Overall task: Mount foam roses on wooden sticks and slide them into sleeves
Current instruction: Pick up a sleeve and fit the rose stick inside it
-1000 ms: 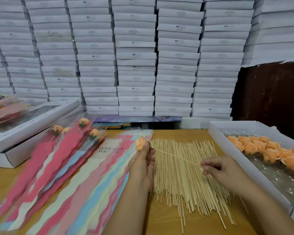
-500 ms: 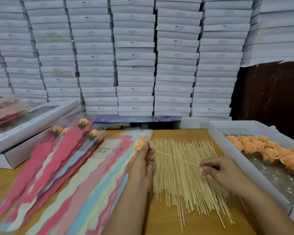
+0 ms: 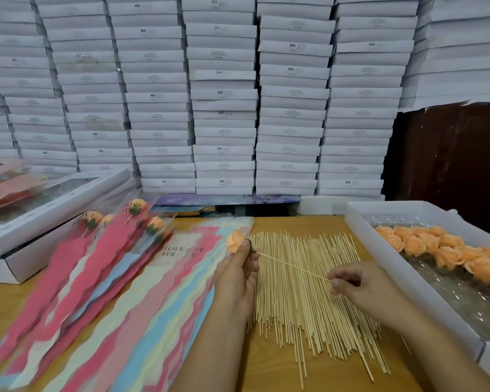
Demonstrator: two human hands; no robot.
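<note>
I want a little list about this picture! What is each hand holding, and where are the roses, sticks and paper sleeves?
left hand: holds a peach foam rose
right hand: pinches the far end of one wooden stick that runs to the rose
stick pile: flat on the table, under both hands
spare roses: in the white tray, right side
empty sleeves: fanned out on the left
finished roses in sleeves: far left, leaning on a white box
</note>
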